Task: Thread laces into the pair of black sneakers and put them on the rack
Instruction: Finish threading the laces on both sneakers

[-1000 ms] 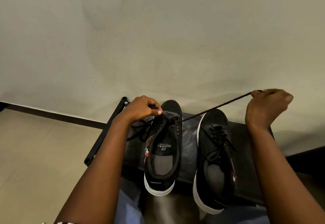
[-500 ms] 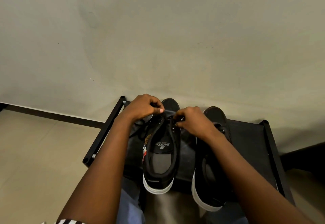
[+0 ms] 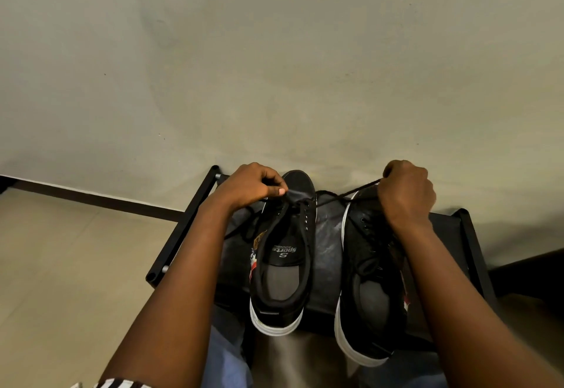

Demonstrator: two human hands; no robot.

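So the lace is being pulled through the left sneaker at the rack's back edge, pinched by the right hand; its tongue is pinched by the left hand. Next eyelet probably needs threading.

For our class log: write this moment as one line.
left hand: holds left sneaker tongue | right hand: pulls lace | both on rack
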